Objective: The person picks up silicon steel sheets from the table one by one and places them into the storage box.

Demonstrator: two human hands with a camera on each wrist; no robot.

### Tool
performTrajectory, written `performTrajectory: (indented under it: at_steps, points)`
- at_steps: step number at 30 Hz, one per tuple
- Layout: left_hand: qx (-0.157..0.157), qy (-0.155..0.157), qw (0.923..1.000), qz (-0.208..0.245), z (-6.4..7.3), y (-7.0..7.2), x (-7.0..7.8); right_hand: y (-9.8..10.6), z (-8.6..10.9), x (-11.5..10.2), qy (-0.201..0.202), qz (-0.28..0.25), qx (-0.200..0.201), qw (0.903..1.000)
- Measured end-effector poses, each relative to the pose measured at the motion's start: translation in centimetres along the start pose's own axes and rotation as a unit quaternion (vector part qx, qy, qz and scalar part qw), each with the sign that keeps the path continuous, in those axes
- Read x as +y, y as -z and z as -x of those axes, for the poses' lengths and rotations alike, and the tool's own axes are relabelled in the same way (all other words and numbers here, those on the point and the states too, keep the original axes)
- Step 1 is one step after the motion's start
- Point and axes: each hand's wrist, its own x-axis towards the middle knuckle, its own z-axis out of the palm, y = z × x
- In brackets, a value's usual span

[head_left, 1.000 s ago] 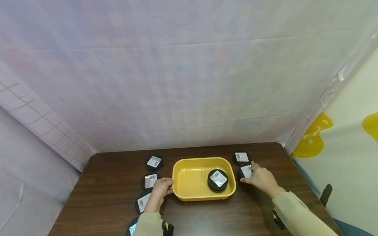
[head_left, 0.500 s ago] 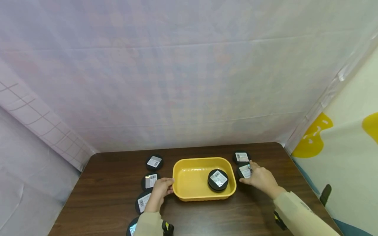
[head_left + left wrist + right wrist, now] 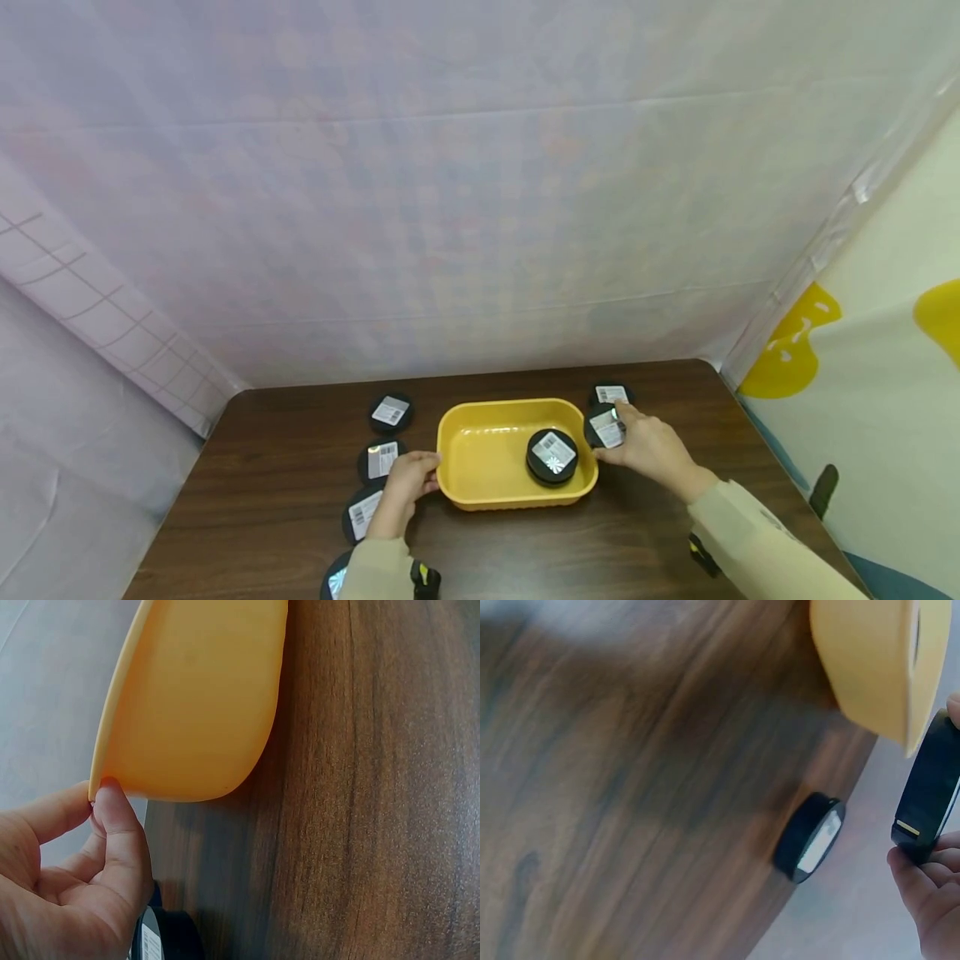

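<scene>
My left hand (image 3: 408, 483) pinches the left rim of a yellow plastic basin (image 3: 476, 467) between thumb and fingers; the left wrist view shows the thumb on the outside of the wall. My right hand (image 3: 654, 450) grips a round black puck-like case (image 3: 602, 427) by its edges, thumb on one side and fingers on the other. It bears a white barcode label and overlaps the basin's right rim in the head view. In the right wrist view the held black case (image 3: 928, 787) is raised above the table. A stack of black cases (image 3: 552, 457) sits inside the basin, at its right end.
Another black case (image 3: 611, 393) lies behind the right hand. To the left, several more, such as the far black case (image 3: 391, 413), form a column on the brown wooden table (image 3: 517, 550). A pale cloth wall (image 3: 450, 250) rises behind the table's far edge.
My right hand has lifted the black case from the table and moved it left, to the basin's right rim. The left hand keeps its hold on the basin.
</scene>
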Motion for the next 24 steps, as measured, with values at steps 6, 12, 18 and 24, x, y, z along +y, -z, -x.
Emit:
performTrajectory:
  at_steps: [6, 12, 18, 24]
  points:
    - [0.001, 0.003, 1.0000, -0.003, -0.1, 0.1, 0.0, 0.0, -0.7, -1.2, 0.014, -0.010, -0.007, 0.9998]
    - [-0.004, 0.001, 1.0000, 0.000, -0.1, 0.2, 0.1, 0.1, -1.1, -2.3, 0.008, -0.017, -0.032, 0.9993]
    - [0.002, 0.006, 1.0000, -0.004, -0.1, 0.1, 0.1, 0.1, -1.2, -3.5, 0.002, -0.018, -0.065, 0.9977]
    - [0.000, 0.004, 1.0000, -0.008, 0.1, 0.0, 0.2, -0.4, -1.4, -4.5, 0.032, -0.017, -0.061, 0.9975]
